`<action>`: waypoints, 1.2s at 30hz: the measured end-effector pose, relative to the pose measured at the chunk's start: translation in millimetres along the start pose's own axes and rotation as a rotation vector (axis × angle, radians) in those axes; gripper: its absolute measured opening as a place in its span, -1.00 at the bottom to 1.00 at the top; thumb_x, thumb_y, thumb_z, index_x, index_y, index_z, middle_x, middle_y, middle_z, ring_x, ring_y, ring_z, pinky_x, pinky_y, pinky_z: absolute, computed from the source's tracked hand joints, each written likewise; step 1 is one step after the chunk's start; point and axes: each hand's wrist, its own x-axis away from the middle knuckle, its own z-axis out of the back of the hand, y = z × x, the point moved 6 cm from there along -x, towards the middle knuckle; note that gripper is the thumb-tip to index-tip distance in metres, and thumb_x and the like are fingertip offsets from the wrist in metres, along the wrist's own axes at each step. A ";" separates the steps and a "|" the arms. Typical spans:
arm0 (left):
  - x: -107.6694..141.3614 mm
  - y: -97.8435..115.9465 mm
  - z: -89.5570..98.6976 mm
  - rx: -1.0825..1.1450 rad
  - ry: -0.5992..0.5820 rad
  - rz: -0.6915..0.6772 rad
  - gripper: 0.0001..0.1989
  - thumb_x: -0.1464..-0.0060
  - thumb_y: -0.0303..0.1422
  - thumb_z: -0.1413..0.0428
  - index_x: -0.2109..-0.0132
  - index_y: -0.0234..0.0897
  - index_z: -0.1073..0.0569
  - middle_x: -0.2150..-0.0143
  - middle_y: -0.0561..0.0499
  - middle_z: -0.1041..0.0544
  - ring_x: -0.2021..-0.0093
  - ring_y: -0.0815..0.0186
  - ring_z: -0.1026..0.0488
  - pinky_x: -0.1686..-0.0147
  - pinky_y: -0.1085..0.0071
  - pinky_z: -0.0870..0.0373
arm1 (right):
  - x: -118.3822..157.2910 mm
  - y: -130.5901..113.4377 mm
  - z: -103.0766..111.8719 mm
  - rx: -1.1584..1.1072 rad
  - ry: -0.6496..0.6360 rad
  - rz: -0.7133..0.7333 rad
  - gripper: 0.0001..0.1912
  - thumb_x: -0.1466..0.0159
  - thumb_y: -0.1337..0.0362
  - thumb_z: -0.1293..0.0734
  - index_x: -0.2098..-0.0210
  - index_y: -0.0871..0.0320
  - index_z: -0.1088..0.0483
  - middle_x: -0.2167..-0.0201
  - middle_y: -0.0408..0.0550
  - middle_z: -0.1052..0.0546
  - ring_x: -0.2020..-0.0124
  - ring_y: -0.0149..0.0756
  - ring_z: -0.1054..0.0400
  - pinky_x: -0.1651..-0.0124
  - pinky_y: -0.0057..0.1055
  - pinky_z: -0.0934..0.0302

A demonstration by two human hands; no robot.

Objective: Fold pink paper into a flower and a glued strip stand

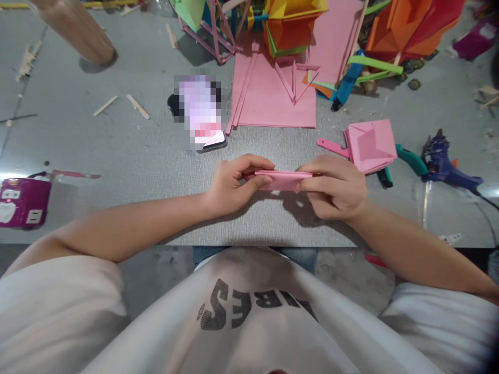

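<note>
A small folded pink paper is held just above the grey table, near its front edge. My left hand pinches its left end between thumb and fingers. At its right end, my right hand grips it the same way, with the other fingers curled below. To the right lies a stack of folded pink paper pieces, on top of pink-handled and teal-handled tools. Flat pink sheets with narrow pink strips on them lie beyond my hands.
A phone lies behind my left hand. A blue glue gun is at the right, a purple power box at the left. Colourful paper shapes and a brown cup-like object stand at the back of the table.
</note>
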 end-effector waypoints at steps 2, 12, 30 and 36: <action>-0.5 5.1 0.9 -0.061 0.008 -0.041 -0.87 -0.45 -0.29 -0.37 -0.04 -0.22 -0.72 0.09 -0.05 -0.84 0.17 0.31 -0.79 0.16 0.44 -0.68 | -0.1 0.5 -0.7 -0.107 0.026 -0.056 -0.79 -0.41 0.38 -0.39 0.04 -0.03 -0.59 0.08 -0.03 -0.75 0.23 -0.18 -0.63 0.25 -0.21 -0.48; 2.9 10.4 -4.9 -0.121 -0.027 -0.024 -0.84 -0.49 -0.31 -0.30 -0.04 -0.20 -0.78 0.12 -0.04 -0.85 0.25 0.33 -0.75 0.18 0.41 -0.66 | -3.4 -1.3 -14.4 -0.073 0.006 -0.514 -0.81 -0.59 0.04 -0.45 0.09 -0.10 -0.71 0.23 -0.09 -0.80 0.26 -0.15 -0.68 0.18 -0.16 -0.57; -7.3 16.7 4.1 -0.380 -0.082 -0.135 -0.80 -0.52 -0.34 -0.23 0.02 -0.21 -0.78 0.25 -0.02 -0.81 0.33 0.33 -0.71 0.27 0.44 -0.52 | -1.2 5.4 -6.4 0.146 0.022 -0.368 -0.83 -0.55 0.11 -0.46 0.15 -0.11 -0.73 0.31 -0.10 -0.80 0.34 -0.13 -0.66 0.20 -0.09 -0.49; -10.5 12.4 2.5 -0.517 -0.076 -0.251 -0.79 -0.56 -0.28 -0.22 0.03 -0.23 -0.74 0.22 -0.06 -0.82 0.31 0.26 -0.76 0.28 0.36 -0.56 | -2.0 8.4 -1.8 0.160 0.044 -0.284 -0.89 -0.50 0.26 -0.47 0.11 -0.10 -0.70 0.27 -0.12 -0.79 0.29 -0.13 -0.67 0.16 -0.11 -0.48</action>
